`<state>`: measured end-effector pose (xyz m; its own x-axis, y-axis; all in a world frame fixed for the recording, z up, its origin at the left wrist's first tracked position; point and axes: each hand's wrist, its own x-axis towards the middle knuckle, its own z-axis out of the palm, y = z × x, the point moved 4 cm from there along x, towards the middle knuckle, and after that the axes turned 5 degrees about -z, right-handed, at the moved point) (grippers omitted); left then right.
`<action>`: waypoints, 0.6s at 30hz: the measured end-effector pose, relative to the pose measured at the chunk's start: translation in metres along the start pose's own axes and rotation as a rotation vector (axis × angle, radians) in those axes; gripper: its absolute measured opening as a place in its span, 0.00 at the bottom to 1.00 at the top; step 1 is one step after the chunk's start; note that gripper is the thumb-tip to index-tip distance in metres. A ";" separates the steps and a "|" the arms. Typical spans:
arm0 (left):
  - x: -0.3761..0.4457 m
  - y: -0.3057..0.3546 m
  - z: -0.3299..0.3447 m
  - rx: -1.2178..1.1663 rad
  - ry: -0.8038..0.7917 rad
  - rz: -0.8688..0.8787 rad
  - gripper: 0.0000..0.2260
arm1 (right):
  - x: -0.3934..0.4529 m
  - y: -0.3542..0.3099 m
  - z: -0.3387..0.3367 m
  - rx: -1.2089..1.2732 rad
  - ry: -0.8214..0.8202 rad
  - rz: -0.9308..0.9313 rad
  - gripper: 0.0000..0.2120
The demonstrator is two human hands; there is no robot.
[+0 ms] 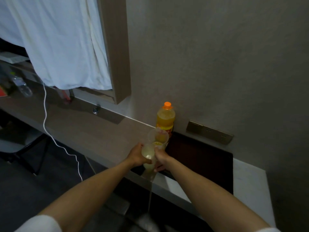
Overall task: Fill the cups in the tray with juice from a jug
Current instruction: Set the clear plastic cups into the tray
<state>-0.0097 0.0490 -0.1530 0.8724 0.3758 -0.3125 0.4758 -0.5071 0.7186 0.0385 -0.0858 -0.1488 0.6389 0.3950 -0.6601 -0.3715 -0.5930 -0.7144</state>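
While both hands grip clear cups — left hand (138,154) on one cup (148,152), right hand (161,159) another — juice dribbles off the table (247,180) edge; next, probably upright them onto the dark tray (200,156).

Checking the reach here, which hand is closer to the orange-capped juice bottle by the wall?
Right. The right hand sits just below the juice bottle, beside the tray; the left hand is farther left, gripping a cup.
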 end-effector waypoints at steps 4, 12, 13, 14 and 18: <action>0.013 -0.014 0.012 -0.071 -0.085 -0.038 0.42 | 0.007 0.005 -0.002 0.094 -0.013 -0.028 0.31; 0.091 -0.082 0.066 -0.107 -0.218 -0.043 0.50 | 0.017 0.012 -0.005 0.303 0.010 -0.004 0.33; 0.086 -0.073 0.062 -0.131 -0.229 -0.038 0.50 | 0.020 0.013 -0.006 0.325 0.000 -0.005 0.34; 0.075 -0.059 0.054 -0.132 -0.229 -0.034 0.51 | 0.021 0.014 -0.007 0.343 -0.006 -0.009 0.33; 0.063 -0.038 0.047 -0.036 -0.269 0.022 0.53 | 0.024 0.018 -0.016 0.362 -0.004 -0.014 0.33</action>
<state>0.0324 0.0555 -0.2295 0.8833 0.1429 -0.4465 0.4559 -0.4835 0.7472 0.0580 -0.0980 -0.1737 0.6437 0.4043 -0.6498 -0.5775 -0.3005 -0.7591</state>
